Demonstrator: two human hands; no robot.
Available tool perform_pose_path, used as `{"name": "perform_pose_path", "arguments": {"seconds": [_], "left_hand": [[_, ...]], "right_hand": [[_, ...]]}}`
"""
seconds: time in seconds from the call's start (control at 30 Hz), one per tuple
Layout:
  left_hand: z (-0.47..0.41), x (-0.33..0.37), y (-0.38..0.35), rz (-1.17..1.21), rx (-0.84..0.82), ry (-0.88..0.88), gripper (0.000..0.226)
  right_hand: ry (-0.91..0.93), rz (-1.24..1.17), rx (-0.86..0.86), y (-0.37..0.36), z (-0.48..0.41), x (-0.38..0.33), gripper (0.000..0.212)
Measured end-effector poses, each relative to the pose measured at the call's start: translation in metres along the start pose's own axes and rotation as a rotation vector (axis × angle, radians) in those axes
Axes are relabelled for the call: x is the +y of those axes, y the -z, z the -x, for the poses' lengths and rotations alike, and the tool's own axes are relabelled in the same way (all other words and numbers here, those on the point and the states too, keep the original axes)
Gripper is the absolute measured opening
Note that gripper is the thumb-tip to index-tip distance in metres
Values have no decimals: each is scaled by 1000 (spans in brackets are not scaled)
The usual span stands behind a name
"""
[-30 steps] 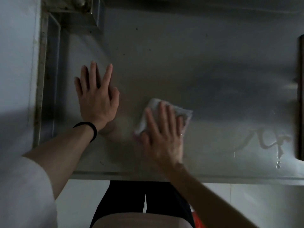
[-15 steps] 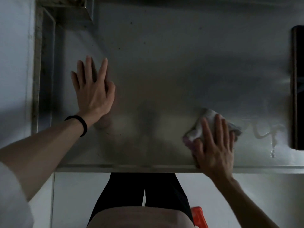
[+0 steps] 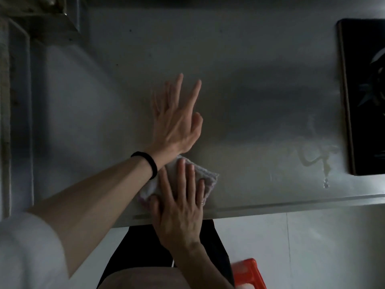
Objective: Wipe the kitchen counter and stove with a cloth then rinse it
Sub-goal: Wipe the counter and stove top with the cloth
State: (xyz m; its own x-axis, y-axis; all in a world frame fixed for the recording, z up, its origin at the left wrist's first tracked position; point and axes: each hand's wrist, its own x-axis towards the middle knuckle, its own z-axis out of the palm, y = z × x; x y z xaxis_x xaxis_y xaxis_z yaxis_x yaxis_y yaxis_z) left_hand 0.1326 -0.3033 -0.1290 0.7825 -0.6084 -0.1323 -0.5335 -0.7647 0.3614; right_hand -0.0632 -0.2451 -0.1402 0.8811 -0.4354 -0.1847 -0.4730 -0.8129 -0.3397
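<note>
Fingers of the right hand point(image 3: 179, 207) lie straight and flat, pressing the white cloth point(image 3: 205, 180) on the steel counter point(image 3: 260, 101) near its front edge. Left hand point(image 3: 177, 122) is spread open beyond it; contact with the counter is unclear.

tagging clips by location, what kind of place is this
Most likely a kitchen: a stainless steel counter, a black stove top at its right end, and a cloth pressed flat on it by the right hand.

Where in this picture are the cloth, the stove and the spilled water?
cloth point(image 3: 210, 180): head view, on its uncovered right corner.
stove point(image 3: 358, 80): head view, on its black top panel.
water trail point(image 3: 321, 160): head view, on the middle of the wet streak.
</note>
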Motion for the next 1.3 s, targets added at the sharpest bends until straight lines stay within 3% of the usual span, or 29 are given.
{"name": "perform_pose_path", "arguments": {"seconds": [0.1, 0.27, 0.4, 0.6, 0.77, 1.03, 1.17, 1.3], "left_hand": [[-8, 20, -17, -17, -6, 28, 77], [-9, 27, -35, -101, 34, 49, 74], [-7, 27, -38, -148, 74, 45, 72], [-5, 26, -42, -190, 91, 41, 72], [-6, 29, -41, -200, 90, 43, 74], [-6, 27, -44, -222, 101, 48, 76], [-7, 28, -43, -223, 94, 54, 76], [-6, 30, -40, -212, 85, 53, 74]], "right_hand": [[-27, 18, 27, 14, 2, 39, 65], [-299, 125, 60, 58, 8, 153, 70], [-329, 119, 62, 83, 6, 208, 70], [-220, 136, 43, 84, -19, 207, 70], [-96, 137, 79, 95, -148, 192, 70], [-60, 85, 120, 118, -327, 174, 68], [-93, 43, 132, 117, -333, 172, 66], [-95, 87, 145, 106, -257, 172, 66]]}}
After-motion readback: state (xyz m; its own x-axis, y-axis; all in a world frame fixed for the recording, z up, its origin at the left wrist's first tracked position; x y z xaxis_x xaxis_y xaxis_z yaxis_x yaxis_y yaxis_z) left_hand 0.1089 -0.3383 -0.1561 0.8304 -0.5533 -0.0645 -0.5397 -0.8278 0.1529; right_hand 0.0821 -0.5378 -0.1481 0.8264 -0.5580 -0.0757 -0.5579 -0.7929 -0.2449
